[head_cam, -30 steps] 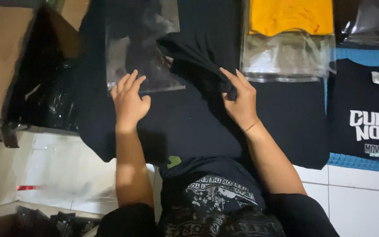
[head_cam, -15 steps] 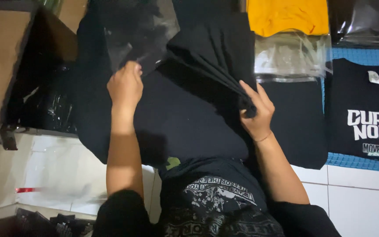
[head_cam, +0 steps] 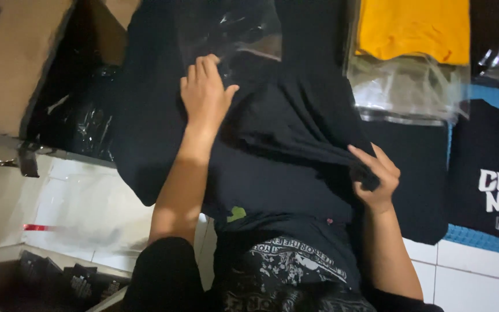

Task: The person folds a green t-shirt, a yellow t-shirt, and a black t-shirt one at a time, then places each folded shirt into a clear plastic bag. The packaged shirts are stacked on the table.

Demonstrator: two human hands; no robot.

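A black T-shirt (head_cam: 272, 173) lies spread on the white tiled floor in front of me. My left hand (head_cam: 204, 95) rests flat on its upper part, fingers together, touching the edge of a clear plastic bag (head_cam: 235, 26) that lies on the shirt. My right hand (head_cam: 376, 179) pinches a folded edge of the black fabric at the shirt's right side and holds it lifted, so a flap of cloth stretches from my fingers up toward the top of the shirt.
A yellow shirt (head_cam: 414, 29) on clear plastic bags (head_cam: 408, 86) lies at the top right. A dark printed shirt (head_cam: 492, 173) lies at the right on a blue mat (head_cam: 480, 238). A cardboard box (head_cam: 24, 63) with black plastic stands at the left.
My right hand has drawn the gripped fabric down and to the right, away from the shirt's middle. My left hand has slid up toward the plastic bag.
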